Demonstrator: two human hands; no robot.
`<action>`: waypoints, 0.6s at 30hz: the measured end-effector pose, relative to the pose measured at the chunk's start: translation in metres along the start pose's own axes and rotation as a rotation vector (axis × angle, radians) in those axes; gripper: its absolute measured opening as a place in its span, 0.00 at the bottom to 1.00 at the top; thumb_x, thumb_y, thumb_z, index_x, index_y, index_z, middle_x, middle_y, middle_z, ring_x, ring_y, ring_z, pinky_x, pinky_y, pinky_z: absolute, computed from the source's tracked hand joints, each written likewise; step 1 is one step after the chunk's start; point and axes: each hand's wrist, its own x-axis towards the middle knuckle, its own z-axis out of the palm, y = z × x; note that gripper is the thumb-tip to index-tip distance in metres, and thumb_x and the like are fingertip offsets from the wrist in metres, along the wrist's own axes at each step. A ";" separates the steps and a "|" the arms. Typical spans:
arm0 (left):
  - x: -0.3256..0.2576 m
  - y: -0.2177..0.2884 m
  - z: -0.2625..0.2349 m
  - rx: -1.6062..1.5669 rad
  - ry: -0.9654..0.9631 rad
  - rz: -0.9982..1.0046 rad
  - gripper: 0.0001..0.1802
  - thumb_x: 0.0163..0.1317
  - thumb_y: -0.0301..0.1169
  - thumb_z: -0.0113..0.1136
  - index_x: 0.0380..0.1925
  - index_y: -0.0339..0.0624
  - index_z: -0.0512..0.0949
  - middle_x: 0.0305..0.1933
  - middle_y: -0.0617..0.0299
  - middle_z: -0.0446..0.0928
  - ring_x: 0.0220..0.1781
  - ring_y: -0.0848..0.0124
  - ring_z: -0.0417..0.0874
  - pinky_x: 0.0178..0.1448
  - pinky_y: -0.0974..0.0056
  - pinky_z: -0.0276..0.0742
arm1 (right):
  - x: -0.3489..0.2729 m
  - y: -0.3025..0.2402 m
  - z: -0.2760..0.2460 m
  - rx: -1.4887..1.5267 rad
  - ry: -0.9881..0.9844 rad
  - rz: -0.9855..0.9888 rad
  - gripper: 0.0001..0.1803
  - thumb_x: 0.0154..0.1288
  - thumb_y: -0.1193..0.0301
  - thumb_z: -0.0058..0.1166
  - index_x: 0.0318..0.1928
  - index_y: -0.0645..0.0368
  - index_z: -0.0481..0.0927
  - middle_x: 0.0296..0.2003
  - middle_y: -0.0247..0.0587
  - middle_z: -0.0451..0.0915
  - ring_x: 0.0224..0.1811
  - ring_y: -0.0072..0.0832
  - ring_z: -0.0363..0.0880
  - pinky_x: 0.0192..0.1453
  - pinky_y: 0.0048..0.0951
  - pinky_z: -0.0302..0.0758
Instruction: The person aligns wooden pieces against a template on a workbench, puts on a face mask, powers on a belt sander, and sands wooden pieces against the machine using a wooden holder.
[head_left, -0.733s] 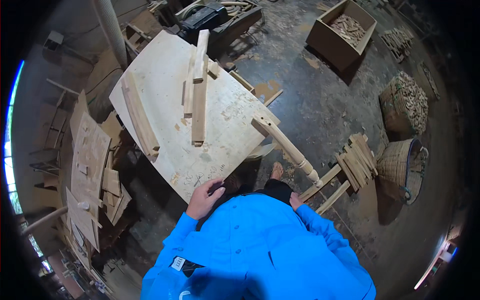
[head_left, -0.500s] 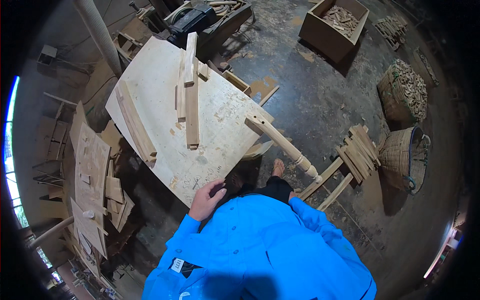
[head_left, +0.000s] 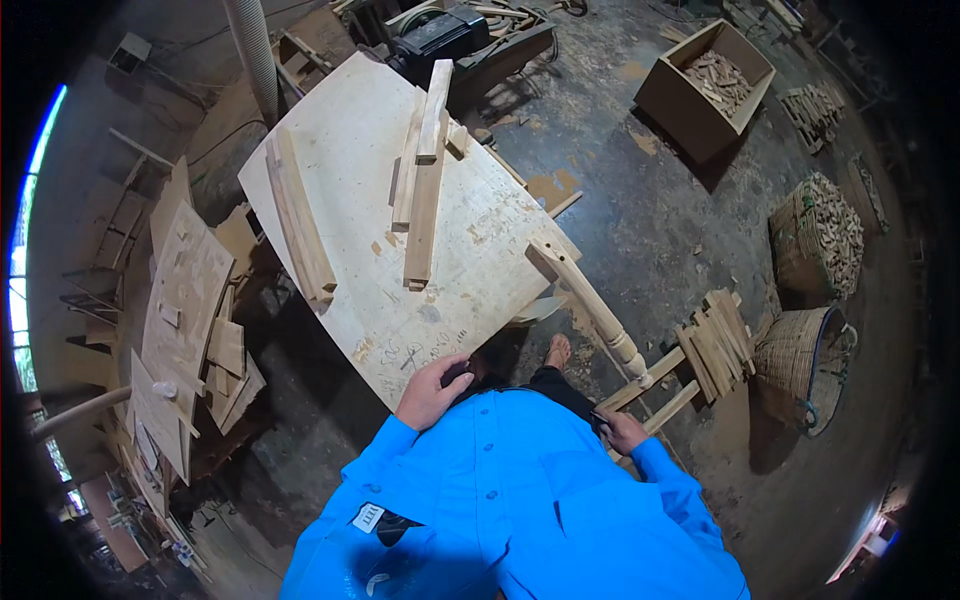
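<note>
Our left hand lies at the near corner of the table, fingers loosely bent and thumb a little apart, much as it was a moment ago; we cannot tell whether it holds anything. Our right hand shows the change: earlier only a bit of it peeped past the blue shirt, and now it is in full view beside our hip, fingers bent toward something dark, too small to make out, so we cannot tell its grip.

Just beyond it is the narrow end of the turned wooden leg, whose square end overlaps the table's right corner. Boards lie stacked across the tabletop, with a paired length to their left. Further right are a pile of sticks and a wicker basket. Our view has shifted, yet these pieces keep their arrangement.
</note>
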 end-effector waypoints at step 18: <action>0.048 0.108 0.014 -0.912 -0.088 0.054 0.21 0.78 0.38 0.60 0.63 0.39 0.77 0.56 0.56 0.83 0.51 0.67 0.87 0.56 0.64 0.83 | 0.023 -0.268 -0.105 0.461 0.613 -0.870 0.37 0.68 0.78 0.64 0.76 0.57 0.67 0.48 0.47 0.88 0.51 0.32 0.88 0.56 0.32 0.82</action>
